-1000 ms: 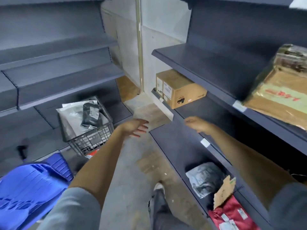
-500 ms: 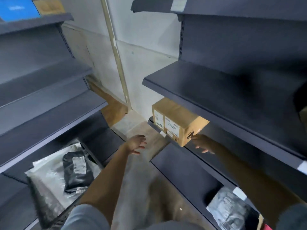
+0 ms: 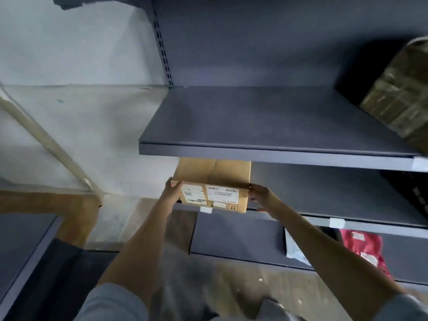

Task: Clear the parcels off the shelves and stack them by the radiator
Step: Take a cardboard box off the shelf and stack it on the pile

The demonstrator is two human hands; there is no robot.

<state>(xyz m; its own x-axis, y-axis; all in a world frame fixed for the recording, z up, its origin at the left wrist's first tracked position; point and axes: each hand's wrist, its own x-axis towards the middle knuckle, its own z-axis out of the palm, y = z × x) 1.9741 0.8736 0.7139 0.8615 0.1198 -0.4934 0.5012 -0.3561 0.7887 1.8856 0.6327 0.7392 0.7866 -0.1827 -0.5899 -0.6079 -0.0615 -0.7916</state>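
A brown cardboard box (image 3: 213,174) with white labels on its front face sits at the left end of the second shelf (image 3: 324,200) of the grey rack, partly hidden under the shelf above. My left hand (image 3: 171,192) grips the box's front left corner. At the front right corner, my right hand (image 3: 260,196) grips it with the thumb on the top edge and the fingers down the side. The box's back half is out of sight.
A tape-wrapped brown parcel (image 3: 400,89) lies on the upper shelf (image 3: 254,126) at the far right. On the bottom shelf are a red bag (image 3: 362,247) and a pale poly bag (image 3: 294,250). Another grey shelf (image 3: 20,249) edges in at the left; the white wall (image 3: 81,112) closes the aisle.
I have stepped closer and turned toward the right rack. Both hands have moved from reaching in the air onto the cardboard box's front corners.
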